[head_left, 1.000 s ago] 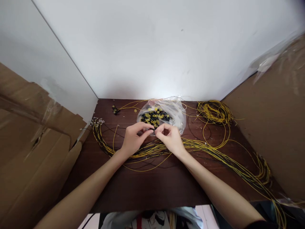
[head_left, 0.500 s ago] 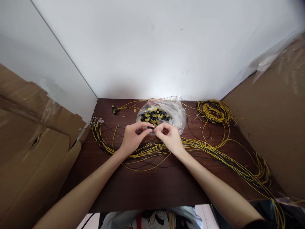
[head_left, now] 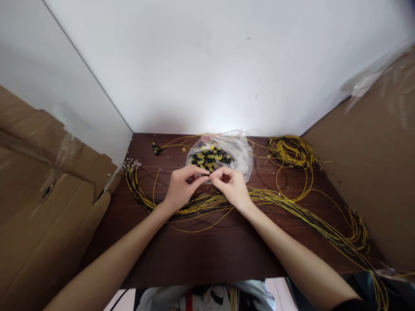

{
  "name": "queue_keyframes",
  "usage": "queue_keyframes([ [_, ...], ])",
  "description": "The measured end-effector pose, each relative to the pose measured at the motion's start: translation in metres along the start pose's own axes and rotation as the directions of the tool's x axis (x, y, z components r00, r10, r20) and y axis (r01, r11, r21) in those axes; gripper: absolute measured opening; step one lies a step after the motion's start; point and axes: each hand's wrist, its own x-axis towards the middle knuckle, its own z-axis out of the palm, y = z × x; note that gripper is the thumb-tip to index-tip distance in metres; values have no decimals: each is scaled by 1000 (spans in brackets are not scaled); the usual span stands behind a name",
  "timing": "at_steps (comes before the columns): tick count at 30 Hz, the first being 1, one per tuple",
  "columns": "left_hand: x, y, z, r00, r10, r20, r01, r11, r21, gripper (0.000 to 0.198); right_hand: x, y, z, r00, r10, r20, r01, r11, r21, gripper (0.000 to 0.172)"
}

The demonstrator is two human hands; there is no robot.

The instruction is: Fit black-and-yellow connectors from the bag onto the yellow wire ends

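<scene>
My left hand (head_left: 184, 185) and my right hand (head_left: 231, 185) meet fingertip to fingertip over the near edge of a clear plastic bag (head_left: 241, 162). Each pinches with thumb and forefinger. Between the left fingertips a sliver of something small and dark shows; its kind is hidden. What the right fingers hold, if anything, cannot be made out. Many small black and yellow connector-like parts (head_left: 214, 156) fill the bag just beyond the fingers. Beneath both wrists runs a long bundle of yellow and black wires (head_left: 266, 196), lying across the dark brown table (head_left: 201, 259).
A coil of yellow and black wire (head_left: 292, 152) lies at the back right. Small black and yellow pieces (head_left: 156, 149) sit at the back left, joined to thin wires. White tips (head_left: 132, 164) end the bundle at left. Cardboard (head_left: 48, 207) stands left, another cardboard panel (head_left: 369, 172) right; a white wall (head_left: 210, 65) closes the back.
The fingertips have shifted very slightly, and less of the dark piece shows between the left ones. Bag, wires and coil lie as before.
</scene>
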Motion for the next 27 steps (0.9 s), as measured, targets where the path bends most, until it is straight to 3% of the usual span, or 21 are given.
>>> queue_keyframes([
  [4,0,-4,-1,1000,-20,-5,20,1000,-5,10,1,-2,0,1000,-28,5,28,1000,-4,16],
  [10,2,-7,-2,987,-150,-51,146,986,-79,17,3,-6,0,999,-11,-41,15,995,100,18],
  [16,2,-6,0,970,-240,-25,231,954,-193,21,3,-3,2,999,5,-38,2,987,163,19],
  [27,3,-1,1,983,-178,37,182,965,-191,10,2,-2,3,1000,8,-28,-3,982,189,20],
])
